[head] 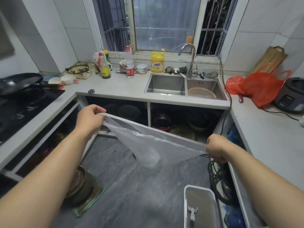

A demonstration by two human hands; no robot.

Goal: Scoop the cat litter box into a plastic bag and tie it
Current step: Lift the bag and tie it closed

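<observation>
A thin translucent plastic bag (148,142) is stretched in the air between my two hands, sagging to a point below its middle. My left hand (89,118) pinches one top corner at the upper left. My right hand (216,148) grips the other corner, lower and to the right. On the floor at the lower right stands the white-rimmed litter box (185,209), filled with grey litter. A white scoop (192,213) lies in it.
A U-shaped counter (118,87) surrounds me, with a double sink (184,86) ahead, a stove and black pan (19,84) on the left, red bags (258,86) and a rice cooker (291,94) on the right. Stacked metal bowls (80,186) sit on the floor at left. Coiled cable (217,178) hangs near the litter box.
</observation>
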